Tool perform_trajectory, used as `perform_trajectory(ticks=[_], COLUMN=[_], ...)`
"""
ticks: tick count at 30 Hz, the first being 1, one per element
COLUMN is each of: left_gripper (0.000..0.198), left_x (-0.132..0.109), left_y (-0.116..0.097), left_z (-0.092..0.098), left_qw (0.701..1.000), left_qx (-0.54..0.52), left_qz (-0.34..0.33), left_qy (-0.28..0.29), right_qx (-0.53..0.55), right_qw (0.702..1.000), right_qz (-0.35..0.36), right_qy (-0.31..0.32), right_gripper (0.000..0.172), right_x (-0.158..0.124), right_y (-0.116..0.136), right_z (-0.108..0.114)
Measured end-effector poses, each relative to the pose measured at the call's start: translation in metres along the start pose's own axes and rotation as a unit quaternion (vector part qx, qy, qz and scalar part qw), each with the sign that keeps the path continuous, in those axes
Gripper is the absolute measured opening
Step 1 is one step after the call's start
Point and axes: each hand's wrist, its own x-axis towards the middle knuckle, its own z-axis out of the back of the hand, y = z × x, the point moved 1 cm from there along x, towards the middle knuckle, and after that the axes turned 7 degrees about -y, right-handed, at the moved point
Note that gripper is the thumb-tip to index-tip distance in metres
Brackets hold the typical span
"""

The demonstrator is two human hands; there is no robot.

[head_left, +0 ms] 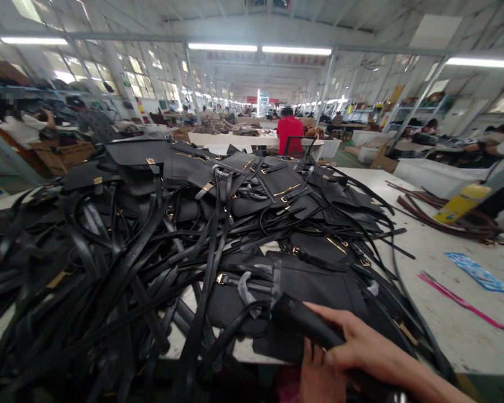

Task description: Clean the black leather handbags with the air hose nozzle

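A big heap of black leather bag panels and long black straps (163, 235) with gold buckles covers the white worktable (457, 330). At the near edge my right hand (361, 347) is closed around a black rolled strap piece (306, 322), fingers wrapped over its top. Just below it, my left hand (319, 378) rises from the bottom edge with its fingers pressed against the same black piece. A flat black bag panel (315, 282) lies directly behind the hands.
A pink strip (462, 299) and a blue printed packet (479, 272) lie on the table's right side, brown straps (445, 215) and a yellow object (462, 201) farther back. A person in red (289, 134) sits ahead; other workers sit at tables left and right.
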Motion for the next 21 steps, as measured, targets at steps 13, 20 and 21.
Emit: perform_trajectory(ticks=[13, 20, 21], left_gripper=[0.029, 0.024, 0.024], left_x=[0.015, 0.020, 0.020], left_y=[0.002, 0.002, 0.002], left_z=[0.019, 0.013, 0.012], left_qw=[0.926, 0.908, 0.907], left_qx=[0.116, 0.093, 0.093], left_qz=[-0.118, -0.111, -0.111], left_qy=[-0.340, -0.394, -0.396], right_qx=[0.079, 0.057, 0.052], right_qw=[0.992, 0.997, 0.997], right_qz=[0.011, -0.018, -0.020], right_qy=[-0.094, -0.044, -0.047], right_gripper=[0.075, 0.072, 0.071], right_x=[0.052, 0.075, 0.084], right_y=[-0.002, -0.003, -0.001], right_z=[0.043, 0.050, 0.049])
